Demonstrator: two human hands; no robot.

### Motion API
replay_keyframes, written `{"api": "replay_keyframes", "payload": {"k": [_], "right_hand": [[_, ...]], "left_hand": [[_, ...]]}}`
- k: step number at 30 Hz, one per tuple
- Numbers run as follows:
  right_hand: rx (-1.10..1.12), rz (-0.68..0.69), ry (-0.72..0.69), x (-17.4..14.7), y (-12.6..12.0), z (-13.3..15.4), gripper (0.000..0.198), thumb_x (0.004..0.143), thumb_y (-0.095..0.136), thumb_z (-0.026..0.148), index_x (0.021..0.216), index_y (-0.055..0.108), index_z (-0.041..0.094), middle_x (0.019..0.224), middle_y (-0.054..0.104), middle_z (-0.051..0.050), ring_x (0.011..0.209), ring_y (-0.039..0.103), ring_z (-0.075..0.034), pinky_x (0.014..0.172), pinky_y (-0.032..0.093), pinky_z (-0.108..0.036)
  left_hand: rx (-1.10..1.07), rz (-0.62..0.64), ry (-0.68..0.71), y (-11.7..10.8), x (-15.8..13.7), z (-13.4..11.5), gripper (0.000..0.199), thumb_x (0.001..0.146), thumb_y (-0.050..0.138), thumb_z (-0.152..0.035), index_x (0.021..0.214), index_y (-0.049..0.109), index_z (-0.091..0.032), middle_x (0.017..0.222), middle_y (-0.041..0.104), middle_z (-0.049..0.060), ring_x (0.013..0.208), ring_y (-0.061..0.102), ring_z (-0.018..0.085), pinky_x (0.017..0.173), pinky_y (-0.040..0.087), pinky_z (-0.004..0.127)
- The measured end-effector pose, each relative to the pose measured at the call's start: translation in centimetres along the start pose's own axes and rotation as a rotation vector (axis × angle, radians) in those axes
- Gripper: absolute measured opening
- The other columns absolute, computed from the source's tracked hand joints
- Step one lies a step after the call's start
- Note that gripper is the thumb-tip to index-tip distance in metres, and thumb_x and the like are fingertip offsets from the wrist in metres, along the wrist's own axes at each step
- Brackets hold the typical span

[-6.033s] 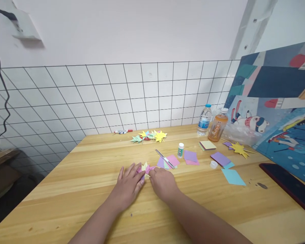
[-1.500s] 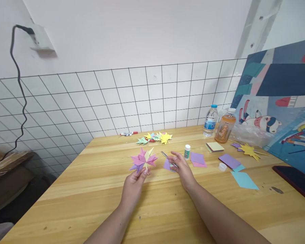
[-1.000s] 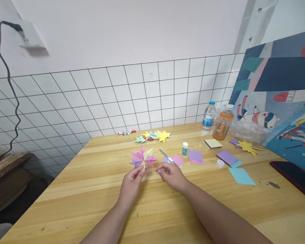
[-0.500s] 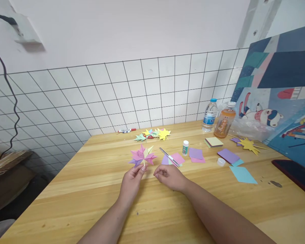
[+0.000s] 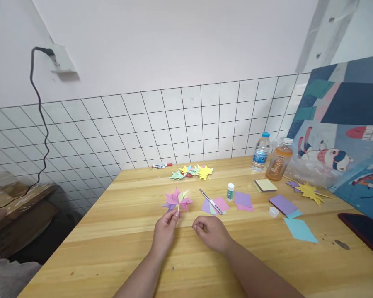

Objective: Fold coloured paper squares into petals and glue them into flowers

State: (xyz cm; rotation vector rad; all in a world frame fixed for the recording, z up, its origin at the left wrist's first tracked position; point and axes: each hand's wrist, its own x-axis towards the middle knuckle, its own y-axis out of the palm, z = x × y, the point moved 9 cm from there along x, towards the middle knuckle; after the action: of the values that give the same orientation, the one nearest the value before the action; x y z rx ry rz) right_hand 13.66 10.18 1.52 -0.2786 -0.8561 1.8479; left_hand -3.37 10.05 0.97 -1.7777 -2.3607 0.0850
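My left hand [image 5: 165,231] pinches the short stem of a folded paper maple leaf [image 5: 178,200] between thumb and fingers. The leaf has pink, purple and pale yellow points and is held up over the table. To its right, my right hand [image 5: 211,232] is curled into a loose fist on the table, with nothing showing in it. Just beyond that hand a utility knife [image 5: 211,202] lies across pink and purple paper squares [image 5: 221,203]. A capped glue bottle [image 5: 230,192] stands near them. Further back lie several finished paper leaves, one of them a yellow leaf [image 5: 205,172].
Right of the hands are purple paper squares [image 5: 243,199], a pale paper stack [image 5: 265,185], a white cap [image 5: 273,212], a blue sheet [image 5: 301,230] and a phone [image 5: 363,231]. A water bottle [image 5: 261,154] and an orange drink bottle [image 5: 279,161] stand behind. Markers [image 5: 162,166] lie by the wall.
The view has tilted up and turned slightly left, bringing a person's sleeve in at the left edge. My right hand has curled more tightly. My left hand still holds the leaf.
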Motion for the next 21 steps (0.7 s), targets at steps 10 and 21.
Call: {"api": "replay_keyframes", "payload": {"k": [10, 21], "right_hand": [[-0.069, -0.024, 0.017, 0.3, -0.4, 0.4, 0.017, 0.077, 0.047, 0.019, 0.075, 0.063, 0.023, 0.067, 0.064, 0.002, 0.062, 0.056, -0.013, 0.057, 0.033, -0.021], [-0.040, -0.022, 0.061, 0.6, 0.0, -0.2, 0.016, 0.075, 0.048, 0.018, 0.071, 0.062, 0.023, 0.064, 0.063, 0.002, 0.060, 0.054, -0.014, 0.057, 0.033, -0.022]], "left_hand": [[0.014, -0.037, -0.063, -0.3, 0.9, 0.2, 0.042, 0.064, 0.067, -0.052, 0.084, 0.073, -0.016, 0.089, 0.074, 0.009, 0.091, 0.066, 0.028, 0.085, 0.047, 0.036], [-0.031, -0.116, -0.045, -0.6, 7.0, -2.4, 0.043, 0.070, 0.065, -0.046, 0.097, 0.070, -0.013, 0.097, 0.072, 0.011, 0.098, 0.063, 0.027, 0.091, 0.043, 0.037]]}}
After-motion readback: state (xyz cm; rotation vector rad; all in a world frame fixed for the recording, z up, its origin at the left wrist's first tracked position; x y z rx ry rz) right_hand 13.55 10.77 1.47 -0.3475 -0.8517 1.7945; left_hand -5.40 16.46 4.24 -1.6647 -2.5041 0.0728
